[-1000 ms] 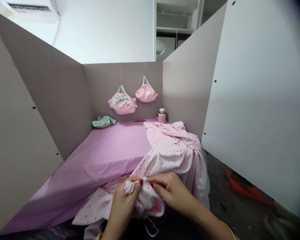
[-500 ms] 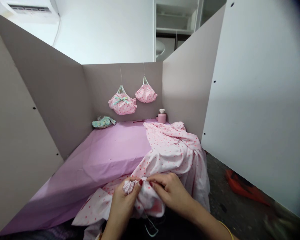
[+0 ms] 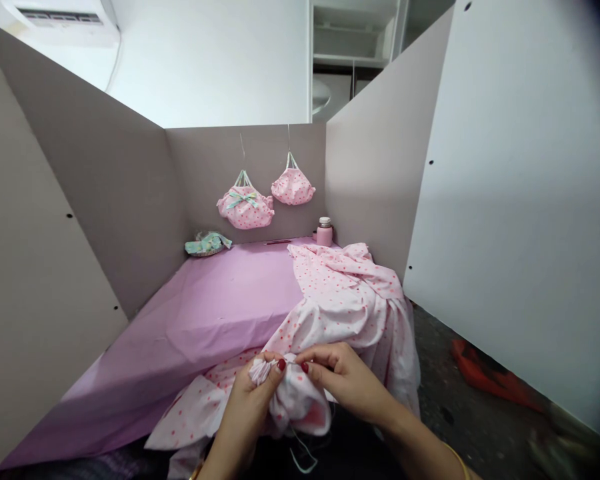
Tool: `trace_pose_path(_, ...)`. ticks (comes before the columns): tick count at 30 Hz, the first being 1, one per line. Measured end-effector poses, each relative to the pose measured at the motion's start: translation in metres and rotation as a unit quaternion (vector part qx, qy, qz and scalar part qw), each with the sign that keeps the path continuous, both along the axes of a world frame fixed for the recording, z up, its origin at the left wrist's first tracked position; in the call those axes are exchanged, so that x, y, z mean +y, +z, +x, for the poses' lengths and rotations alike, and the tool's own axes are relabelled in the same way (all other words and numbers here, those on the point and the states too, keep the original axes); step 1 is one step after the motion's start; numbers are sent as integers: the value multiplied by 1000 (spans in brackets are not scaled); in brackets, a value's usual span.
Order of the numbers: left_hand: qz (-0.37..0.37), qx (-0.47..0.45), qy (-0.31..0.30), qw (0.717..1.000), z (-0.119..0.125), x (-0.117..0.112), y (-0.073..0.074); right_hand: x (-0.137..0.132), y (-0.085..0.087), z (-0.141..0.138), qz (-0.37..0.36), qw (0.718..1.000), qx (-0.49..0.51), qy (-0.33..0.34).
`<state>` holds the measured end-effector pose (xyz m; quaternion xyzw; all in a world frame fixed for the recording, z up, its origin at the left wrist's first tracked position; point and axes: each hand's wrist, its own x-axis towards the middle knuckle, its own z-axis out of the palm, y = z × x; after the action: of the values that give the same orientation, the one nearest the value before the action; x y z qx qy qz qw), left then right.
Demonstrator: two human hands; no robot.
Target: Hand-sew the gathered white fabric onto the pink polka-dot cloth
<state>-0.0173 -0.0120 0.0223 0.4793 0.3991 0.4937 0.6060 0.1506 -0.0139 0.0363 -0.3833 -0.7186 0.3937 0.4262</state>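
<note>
Pink fabric with red dots point(image 3: 347, 320) drapes over the right of the table and down to my lap. My left hand point(image 3: 253, 390) pinches a gathered, pleated edge of it between thumb and fingers. Close by on the right, my right hand point(image 3: 340, 377) has thumb and forefinger pressed together at the same edge; whether a needle is between them is too small to make out. A bunched part of the cloth hangs below both hands. Under it dangles a pale green cord point(image 3: 305, 457).
A purple cloth point(image 3: 220, 287) covers the table between grey panels point(image 3: 375, 167). Two dotted pouches point(image 3: 245, 210) with green straps hang at the back. A pink bottle point(image 3: 324, 233) stands back right, a green patterned bundle point(image 3: 207, 245) back left. Red material point(image 3: 490, 377) lies on the floor.
My right hand has shifted very slightly, its fingers still at the gathered edge. My left hand keeps its pinch on the fabric. Everything else stays as it was.
</note>
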Motion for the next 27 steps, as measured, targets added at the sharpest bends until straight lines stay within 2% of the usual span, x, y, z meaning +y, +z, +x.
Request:
trace_pose_path(4, -28, -31, -20, 999, 1, -1, 2, 6, -9, 1, -69, 993, 88, 40)
trace_pose_path(9, -40, -73, -51, 995, 2, -3, 5, 12, -16, 3, -186, 958, 194, 102)
trace_pose_path(12, -48, -92, -77, 992, 2, -4, 5, 13, -17, 3, -219, 944, 212, 123)
trace_pose_path(18, -64, -85, -89, 990, 2, -2, 4, 13, -16, -3, -233, 939, 217, 129)
trace_pose_path(23, -31, -95, -75, 992, 4, -5, 6, 12, -17, -5, -203, 949, 214, 110)
trace_pose_path(27, -34, -104, -71, 991, 4, -5, 7, 10, -17, -3, -165, 956, 197, 142)
